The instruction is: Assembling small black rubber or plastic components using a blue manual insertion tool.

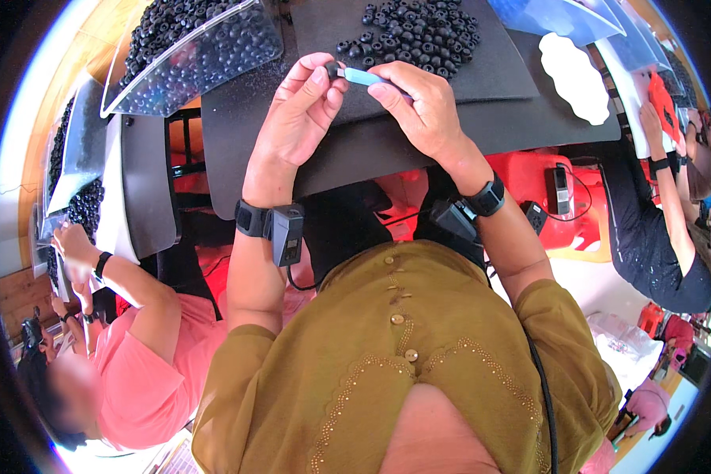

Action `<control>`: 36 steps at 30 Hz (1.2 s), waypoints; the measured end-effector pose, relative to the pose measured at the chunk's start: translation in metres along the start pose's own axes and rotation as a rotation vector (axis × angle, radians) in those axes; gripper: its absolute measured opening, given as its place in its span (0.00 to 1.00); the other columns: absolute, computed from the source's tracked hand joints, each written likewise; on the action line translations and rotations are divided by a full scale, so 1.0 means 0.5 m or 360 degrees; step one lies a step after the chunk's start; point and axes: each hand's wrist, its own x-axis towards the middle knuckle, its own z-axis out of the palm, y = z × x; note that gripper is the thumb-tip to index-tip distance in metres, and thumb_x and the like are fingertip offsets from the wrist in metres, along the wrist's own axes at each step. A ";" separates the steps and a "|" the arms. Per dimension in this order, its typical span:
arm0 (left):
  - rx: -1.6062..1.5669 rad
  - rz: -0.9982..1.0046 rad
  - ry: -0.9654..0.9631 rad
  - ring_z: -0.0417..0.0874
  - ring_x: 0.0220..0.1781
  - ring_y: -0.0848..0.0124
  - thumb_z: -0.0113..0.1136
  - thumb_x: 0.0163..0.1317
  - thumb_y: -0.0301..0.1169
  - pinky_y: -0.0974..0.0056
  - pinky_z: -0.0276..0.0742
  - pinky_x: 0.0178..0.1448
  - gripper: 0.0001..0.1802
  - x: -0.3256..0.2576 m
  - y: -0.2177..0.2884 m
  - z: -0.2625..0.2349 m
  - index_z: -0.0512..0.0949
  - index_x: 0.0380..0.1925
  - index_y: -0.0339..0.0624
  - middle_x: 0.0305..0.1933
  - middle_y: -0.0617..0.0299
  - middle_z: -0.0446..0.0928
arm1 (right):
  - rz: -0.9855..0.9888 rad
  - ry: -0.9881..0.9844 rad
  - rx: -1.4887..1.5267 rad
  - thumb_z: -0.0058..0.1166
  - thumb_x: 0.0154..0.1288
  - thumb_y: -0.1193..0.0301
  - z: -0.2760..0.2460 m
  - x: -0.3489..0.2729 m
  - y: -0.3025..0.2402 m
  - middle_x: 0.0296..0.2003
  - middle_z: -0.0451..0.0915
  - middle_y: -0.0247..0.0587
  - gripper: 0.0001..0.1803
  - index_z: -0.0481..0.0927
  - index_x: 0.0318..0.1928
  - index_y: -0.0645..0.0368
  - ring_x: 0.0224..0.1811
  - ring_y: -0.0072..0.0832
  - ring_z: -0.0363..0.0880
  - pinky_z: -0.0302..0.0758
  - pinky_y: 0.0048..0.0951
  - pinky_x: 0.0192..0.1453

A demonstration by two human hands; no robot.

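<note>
My left hand (304, 107) is closed in a pinch on a small black ring-shaped part (333, 69), held up over the dark table. My right hand (425, 110) grips a slim light-blue knife (362, 77), with its short metal tip against or right beside the black part. My fingers hide the rest of the handle. Just beyond my hands lies a loose pile of the same small black parts (426, 39), round with holes in them, on a dark mat (498, 71).
A clear plastic bin (193, 71) full of black parts stands at the left. A white scalloped piece (574, 77) lies at the table's right. Another clear bin (557, 20) sits beyond it. People work at both sides; a red stool (541, 178) stands under the table's right edge.
</note>
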 end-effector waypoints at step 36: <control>0.0199 0.0002 0.0069 0.78 0.40 0.75 0.56 0.69 0.27 0.75 0.78 0.44 0.07 -0.002 -0.002 0.015 0.77 0.45 0.40 0.39 0.63 0.76 | -0.0010 0.0032 -0.0139 0.58 0.64 0.62 -0.002 -0.003 -0.001 0.29 0.81 0.41 0.12 0.83 0.37 0.58 0.28 0.39 0.81 0.75 0.34 0.31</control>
